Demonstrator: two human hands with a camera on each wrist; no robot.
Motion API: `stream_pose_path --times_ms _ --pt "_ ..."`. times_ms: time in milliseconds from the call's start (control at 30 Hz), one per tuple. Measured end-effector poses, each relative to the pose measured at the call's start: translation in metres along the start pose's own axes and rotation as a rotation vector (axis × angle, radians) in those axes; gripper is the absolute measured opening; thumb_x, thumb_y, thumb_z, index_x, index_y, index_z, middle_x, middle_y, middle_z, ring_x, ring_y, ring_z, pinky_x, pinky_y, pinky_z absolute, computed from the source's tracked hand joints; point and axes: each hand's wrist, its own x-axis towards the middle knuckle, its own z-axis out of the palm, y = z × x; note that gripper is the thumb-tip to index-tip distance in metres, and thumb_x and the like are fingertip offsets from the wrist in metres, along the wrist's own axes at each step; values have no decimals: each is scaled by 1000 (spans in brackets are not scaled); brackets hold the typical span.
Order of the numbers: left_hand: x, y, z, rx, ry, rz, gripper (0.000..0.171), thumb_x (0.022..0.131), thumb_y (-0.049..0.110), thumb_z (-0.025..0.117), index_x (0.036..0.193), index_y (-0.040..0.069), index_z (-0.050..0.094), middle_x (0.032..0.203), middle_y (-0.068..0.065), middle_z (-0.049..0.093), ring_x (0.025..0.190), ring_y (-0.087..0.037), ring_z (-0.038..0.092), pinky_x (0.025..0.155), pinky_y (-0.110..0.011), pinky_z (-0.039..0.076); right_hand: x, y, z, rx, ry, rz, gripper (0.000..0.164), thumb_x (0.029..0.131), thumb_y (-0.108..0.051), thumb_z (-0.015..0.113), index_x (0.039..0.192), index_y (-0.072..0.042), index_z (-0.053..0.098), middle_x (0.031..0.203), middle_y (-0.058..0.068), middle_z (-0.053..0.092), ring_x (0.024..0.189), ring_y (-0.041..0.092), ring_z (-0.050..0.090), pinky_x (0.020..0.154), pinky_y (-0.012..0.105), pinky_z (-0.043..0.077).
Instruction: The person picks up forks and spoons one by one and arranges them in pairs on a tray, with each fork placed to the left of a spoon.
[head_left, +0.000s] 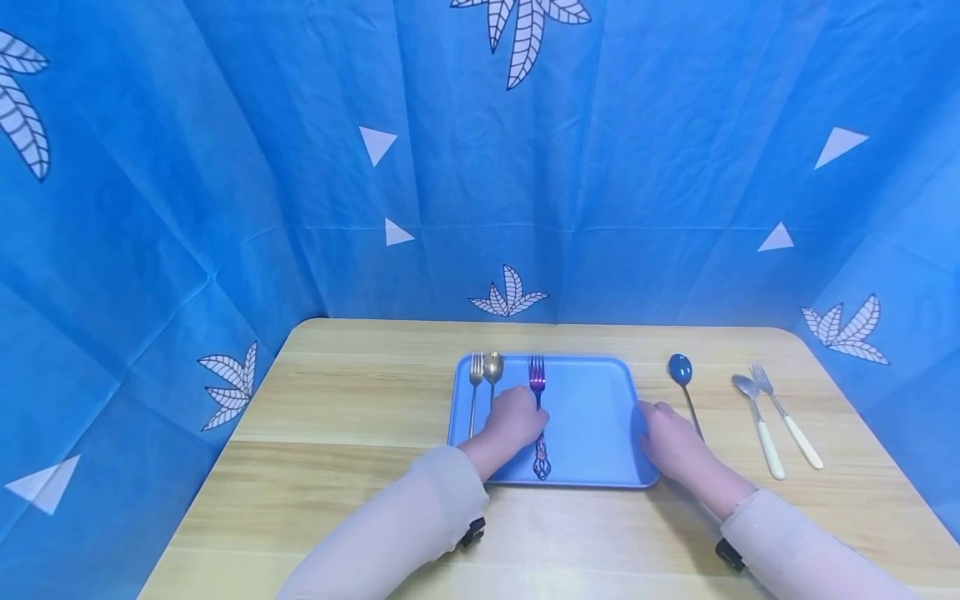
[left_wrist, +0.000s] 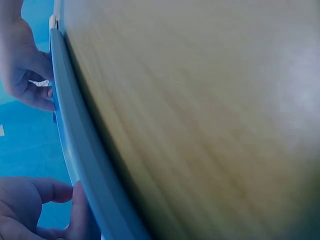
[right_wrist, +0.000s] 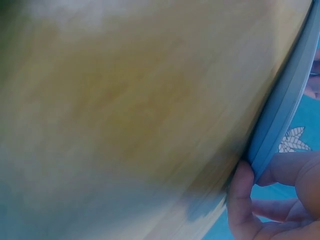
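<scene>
Head view alone gives the layout: blue tray (head_left: 592, 417) on the wood-grain worktop (head_left: 345, 392), purple fork (head_left: 537, 379) over its left half. Left hand (head_left: 513, 417) covers part of the fork's handle; contact hidden from above. Left wrist view adds thumb and index finger meeting near the tray's edge, fork itself not discernible there; read together, left grip is pinched on the fork. Right hand (head_left: 671, 442) at the tray's right edge; right wrist view shows what the head view hides: thumb outside, finger over the rim (right_wrist: 282, 107), so right grip is closed on the tray.

Appearance: fork has shiny purple tines, darker stem, ornate patterned handle end. Tray shallow, rounded corners, raised edge.

Also on tray, left side: metal fork (head_left: 476, 373), brass-toned spoon (head_left: 492, 367). Right of tray: dark blue spoon (head_left: 680, 368), white-handled spoon (head_left: 770, 450), white-handled fork (head_left: 804, 442)
</scene>
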Motion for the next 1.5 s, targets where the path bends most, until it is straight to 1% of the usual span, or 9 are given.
stream_pose_path --times_ms 167,267,400,567,633,833,1067,1200,1500 --pt "-8 -3 -4 -4 0 10 42 96 20 62 58 16 45 49 5 37 42 -10 36 42 -25 30 0 1 1 0 8 -9 45 89 3 61 128 21 50 105 36 60 96 49 63 84 54 55" --pt "-12 -5 -11 33 14 10 37 97 23 62 63 16 48 53 5 41 45 -11 39 45 -26 33 1 2 1 0 14 -13 45 88 3 61 128 21 50 105 35 60 96 48 63 84 54 55" --pt "-18 -7 -21 81 35 10 26 98 27 61 76 16 53 63 1 49 53 -13 46 49 -28 37 1 3 1 6 13 -8 45 89 3 61 128 21 50 105 35 60 97 49 63 84 54 55" --pt "-20 -16 -31 92 63 5 15 96 27 63 91 14 59 71 0 55 61 -16 52 56 -30 43 0 4 4 16 6 0 44 90 2 60 130 20 49 106 36 60 98 49 63 85 55 55" --pt "-20 -21 -33 94 69 3 14 95 27 63 93 13 61 70 0 56 61 -16 53 57 -31 44 0 5 5 13 8 0 44 91 2 60 130 20 49 106 36 60 97 49 63 84 54 55" --pt "-18 -33 -40 103 89 -26 14 94 27 63 94 13 62 72 2 57 64 -16 54 57 -32 45 0 4 3 -1 17 -7 44 90 3 61 129 20 50 104 34 60 94 48 64 82 53 56" --pt "-22 -42 -52 89 105 -53 11 93 23 61 89 13 59 71 -1 57 60 -17 54 52 -33 45 2 4 3 -1 0 -2 43 91 3 59 129 20 50 104 34 60 95 47 64 82 52 56" --pt "-23 -49 -57 103 117 -66 12 93 24 63 93 12 62 73 0 57 63 -17 54 53 -32 44 2 5 3 -7 -9 5 44 91 3 58 130 20 49 104 34 60 94 46 64 81 51 57" --pt "-23 -70 -70 121 152 -102 12 92 21 63 86 12 60 74 -1 58 66 -19 55 55 -32 43 2 3 1 -13 -13 -11 42 92 3 57 130 20 50 102 33 60 90 44 65 79 50 57"
